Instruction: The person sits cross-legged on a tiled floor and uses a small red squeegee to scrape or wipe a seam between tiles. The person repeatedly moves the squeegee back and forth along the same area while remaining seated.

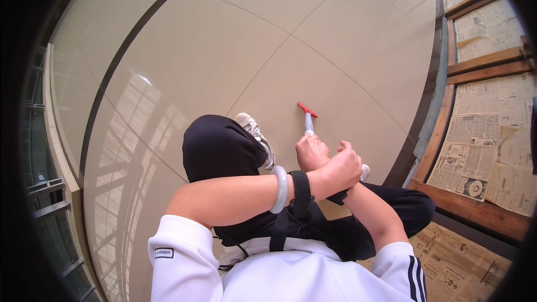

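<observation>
A small hand tool, a scraper or squeegee (pixel 308 121), has a narrow red head and a pale grey handle. My right hand (pixel 312 153) is closed around the handle's lower end, with the red head pointing away from me over the tiled floor. Across my right wrist lies my left hand (pixel 342 167), its fingers bent and partly raised; what its fingertips touch is hidden. A pale bangle (pixel 279 189) and a black strap (pixel 300 191) circle my left wrist. Part of another black band shows under the crossed wrists.
Glossy beige floor tiles (pixel 251 63) with a dark border strip surround my white shoes (pixel 256 136). At the right stand wooden frames (pixel 486 218) with newspaper (pixel 474 147) over their panels. A pale ledge (pixel 58 134) with metal-framed glass beyond runs along the left.
</observation>
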Tool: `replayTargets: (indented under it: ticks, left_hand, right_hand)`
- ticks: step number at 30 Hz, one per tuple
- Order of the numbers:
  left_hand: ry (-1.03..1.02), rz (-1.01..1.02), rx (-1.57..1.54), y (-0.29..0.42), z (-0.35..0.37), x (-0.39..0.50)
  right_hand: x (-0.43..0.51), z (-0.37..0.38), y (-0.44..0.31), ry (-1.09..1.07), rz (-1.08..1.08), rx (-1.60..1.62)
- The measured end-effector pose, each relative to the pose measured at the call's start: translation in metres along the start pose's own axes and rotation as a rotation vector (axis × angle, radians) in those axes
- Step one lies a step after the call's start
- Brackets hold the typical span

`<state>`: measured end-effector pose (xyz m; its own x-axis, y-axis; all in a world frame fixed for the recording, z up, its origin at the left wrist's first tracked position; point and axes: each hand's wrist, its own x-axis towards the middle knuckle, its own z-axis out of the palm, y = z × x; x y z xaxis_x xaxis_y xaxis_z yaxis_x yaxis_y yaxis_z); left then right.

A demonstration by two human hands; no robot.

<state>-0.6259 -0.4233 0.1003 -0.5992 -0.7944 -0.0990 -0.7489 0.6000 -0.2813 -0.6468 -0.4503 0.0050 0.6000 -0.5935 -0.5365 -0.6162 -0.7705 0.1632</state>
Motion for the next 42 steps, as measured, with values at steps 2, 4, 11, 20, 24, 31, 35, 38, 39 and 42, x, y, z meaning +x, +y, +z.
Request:
replayTargets:
  ticks: [2, 4, 11, 20, 24, 31, 35, 38, 39, 42]
  left_hand:
    - [-0.001, 0.078, 0.14, 0.0, -0.001, -0.002]
    - [0.065, -0.014, -0.043, 0.001, -0.002, 0.0]
    - [0.133, -0.088, -0.238, -0.023, -0.011, 0.0]
    - [0.216, -0.487, -0.314, -0.13, -0.043, -0.021]
    - [0.239, -0.534, -0.345, -0.137, -0.051, -0.024]
    - [0.388, -0.569, -0.527, -0.137, -0.057, -0.019]
    - [0.584, -0.569, -0.762, -0.138, -0.059, -0.012]
    - [0.709, -0.549, -1.081, -0.14, -0.062, -0.007]
    - [0.734, -0.545, -1.217, -0.14, -0.064, -0.005]
    - [0.876, -0.507, -1.595, -0.144, -0.07, -0.003]
  right_hand:
    - [0.004, -0.001, 0.006, -0.048, -0.043, 0.048]
    - [0.012, 0.001, 0.013, 0.11, 0.036, 0.081]
    - [-0.031, 0.079, -0.007, 0.565, -0.178, -0.146]
    - [-0.058, 0.056, -0.003, -0.088, -0.09, -0.003]
    - [-0.06, 0.038, 0.005, -0.165, -0.14, -0.086]
    - [-0.066, 0.04, 0.008, 0.032, 0.008, 0.031]
    - [-0.068, 0.028, 0.011, -0.246, -0.287, -0.092]
    - [-0.066, 0.024, 0.016, -0.121, -0.201, -0.02]
    - [-0.066, 0.025, 0.017, -0.095, -0.156, -0.025]
    - [-0.061, 0.03, 0.016, -0.041, -0.055, 0.041]
